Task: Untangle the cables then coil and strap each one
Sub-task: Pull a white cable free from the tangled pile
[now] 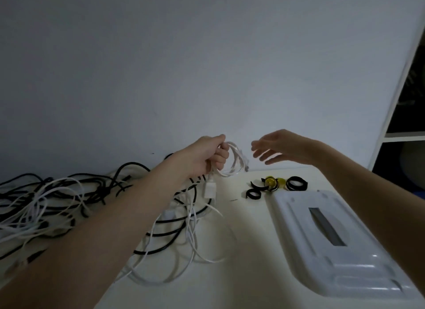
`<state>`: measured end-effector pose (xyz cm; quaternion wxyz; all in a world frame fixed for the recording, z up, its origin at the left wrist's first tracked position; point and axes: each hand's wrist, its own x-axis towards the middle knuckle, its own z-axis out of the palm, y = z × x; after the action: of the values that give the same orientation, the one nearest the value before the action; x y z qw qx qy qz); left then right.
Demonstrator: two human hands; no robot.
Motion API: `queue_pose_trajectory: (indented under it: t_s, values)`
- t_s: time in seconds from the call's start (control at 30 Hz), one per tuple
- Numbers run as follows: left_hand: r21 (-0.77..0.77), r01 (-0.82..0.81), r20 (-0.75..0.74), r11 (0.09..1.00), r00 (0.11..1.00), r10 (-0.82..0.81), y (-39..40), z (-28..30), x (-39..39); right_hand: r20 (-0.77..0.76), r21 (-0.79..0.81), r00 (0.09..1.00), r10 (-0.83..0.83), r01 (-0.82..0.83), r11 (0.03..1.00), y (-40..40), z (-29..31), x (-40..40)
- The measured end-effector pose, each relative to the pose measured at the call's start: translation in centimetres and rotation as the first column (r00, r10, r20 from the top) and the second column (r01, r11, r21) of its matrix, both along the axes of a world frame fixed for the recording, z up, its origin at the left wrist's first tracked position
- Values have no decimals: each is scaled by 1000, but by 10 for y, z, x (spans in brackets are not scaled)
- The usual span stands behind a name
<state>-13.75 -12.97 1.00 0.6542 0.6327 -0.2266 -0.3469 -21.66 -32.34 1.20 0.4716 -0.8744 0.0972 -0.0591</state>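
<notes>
My left hand (210, 155) grips a small coil of white cable (236, 162), raised above the table; the cable's white plug (209, 190) dangles below the fist. My right hand (281, 147) hovers just to the right of the coil, fingers spread and holding nothing. A tangle of black and white cables (69, 207) sprawls over the left of the white table (241, 239), partly hidden by my left forearm. Black straps (296, 183) and a yellow strap (270, 181) lie in a small cluster at the back of the table.
A white plastic box with a dark slot (333, 239) lies on the right of the table, under my right forearm. A plain wall stands right behind the table. A white shelf unit (400, 133) stands at the far right.
</notes>
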Motion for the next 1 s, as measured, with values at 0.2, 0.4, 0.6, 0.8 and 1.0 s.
queue_pose_trajectory:
  t_s: [0.2,0.4,0.6,0.8,1.0]
  values:
    - [71,-10,-1,997,1000,10,-20,-20,7,-128,-589,959,-254,133,797,-57,-56,19]
    - [136,9,12,991,1000,-10,-23,-23,14,-129,-590,961,-245,124,798,-52,-81,43]
    - [142,-14,28,990,1000,10,-21,-23,19,-73,-576,957,-282,190,795,-54,-77,45]
    - [72,-82,31,994,996,80,-23,-25,16,199,-429,920,-339,393,813,-44,-52,31]
    - [10,-201,222,980,956,193,-11,-22,11,353,-182,929,-113,187,965,38,-10,29]
